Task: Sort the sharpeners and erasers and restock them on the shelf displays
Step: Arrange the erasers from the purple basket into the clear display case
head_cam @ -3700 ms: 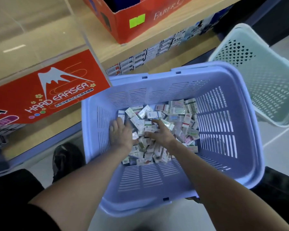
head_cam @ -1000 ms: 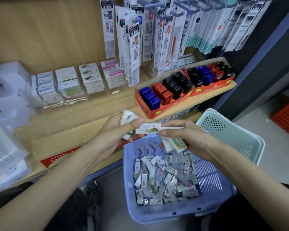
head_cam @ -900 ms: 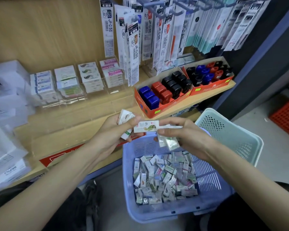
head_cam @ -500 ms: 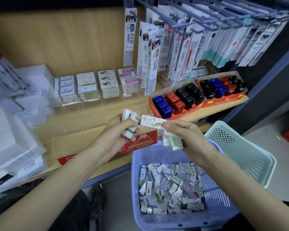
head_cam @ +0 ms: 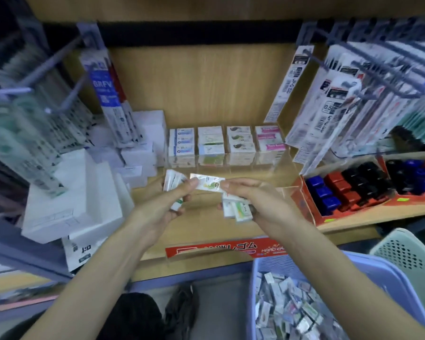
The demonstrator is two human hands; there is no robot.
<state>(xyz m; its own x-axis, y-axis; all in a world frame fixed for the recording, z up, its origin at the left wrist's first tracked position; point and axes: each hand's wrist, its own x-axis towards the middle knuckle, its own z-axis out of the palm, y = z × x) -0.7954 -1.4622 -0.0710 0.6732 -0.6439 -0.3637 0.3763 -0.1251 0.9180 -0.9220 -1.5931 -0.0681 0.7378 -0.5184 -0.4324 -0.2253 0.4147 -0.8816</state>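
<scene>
Nearest, at the lower right, the lilac basket (head_cam: 353, 263) holds a heap of loose erasers (head_cam: 287, 312), small white wrapped blocks with green, pink and blue print. Up and left of the basket, over the wooden shelf (head_cam: 206, 227), both hands pinch a single eraser (head_cam: 207, 186) between them, white with a green and yellow picture. The left hand (head_cam: 157, 212) also grips a few upright erasers (head_cam: 173, 180); the right hand (head_cam: 263, 204) curls round several spare erasers (head_cam: 238, 209) under its palm. Farther beyond the basket, stacked erasers (head_cam: 226, 143) stand in four neat rows, and blue, red and black sharpeners (head_cam: 349, 187) fill an orange tray (head_cam: 307, 207).
</scene>
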